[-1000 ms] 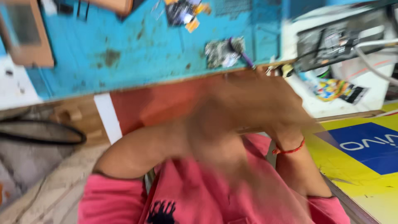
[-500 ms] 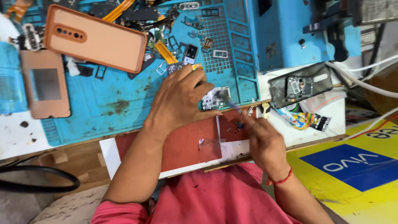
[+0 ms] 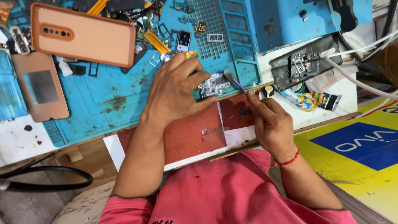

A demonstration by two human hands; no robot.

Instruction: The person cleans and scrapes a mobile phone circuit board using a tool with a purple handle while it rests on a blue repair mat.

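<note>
Head view: a small silvery circuit board is pinned flat on the blue, stained work mat under the fingers of the left hand, lying just right of them at the counter's edge. A thin brush with a purple handle is pinched in the closed fingers of the right hand, its long axis slanting up-left, bristles touching the board's right end. An orange phone case is seen well apart, up-left.

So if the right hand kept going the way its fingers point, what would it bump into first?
Probably the small silver circuit board pinned by the left hand. The right hand aims its purple-tipped brush up-left, almost touching that board, though depth is unclear.
</note>
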